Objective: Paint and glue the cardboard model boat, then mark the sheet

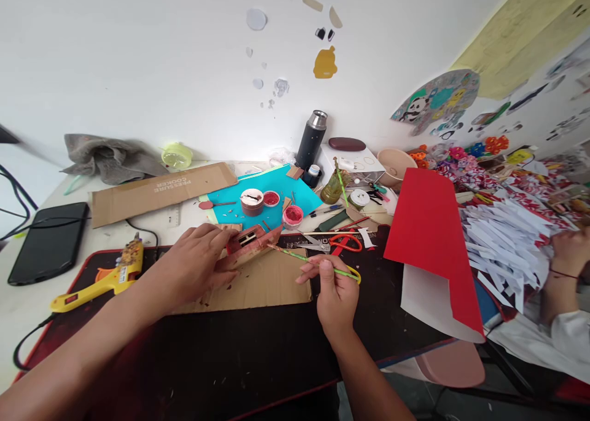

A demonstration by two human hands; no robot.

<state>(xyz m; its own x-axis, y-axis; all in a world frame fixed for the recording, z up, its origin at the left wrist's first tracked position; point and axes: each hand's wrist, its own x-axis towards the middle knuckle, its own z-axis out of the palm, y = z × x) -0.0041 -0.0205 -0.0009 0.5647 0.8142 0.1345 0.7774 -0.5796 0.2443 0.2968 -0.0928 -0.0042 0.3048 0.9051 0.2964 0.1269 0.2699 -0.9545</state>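
Observation:
My left hand [196,258] grips a small cardboard model [251,240], partly painted dark red, with light strips in an opening. Its fingers hide part of the model. In my right hand [335,289] is a thin paintbrush [297,255] with a green handle, held between thumb and fingers. The brush tip points left and meets or nearly meets the model's painted edge. Beneath both lies a flat cardboard sheet [276,283] with red specks. Just behind stands an open pot of red paint [293,216].
Orange-handled scissors [348,243] lie behind my right hand. A yellow glue gun [122,273] and a black phone [48,243] are at left. A black flask [311,139] stands by the wall. Red paper [426,224] separates paper strips [502,243] and another person's hand [569,252].

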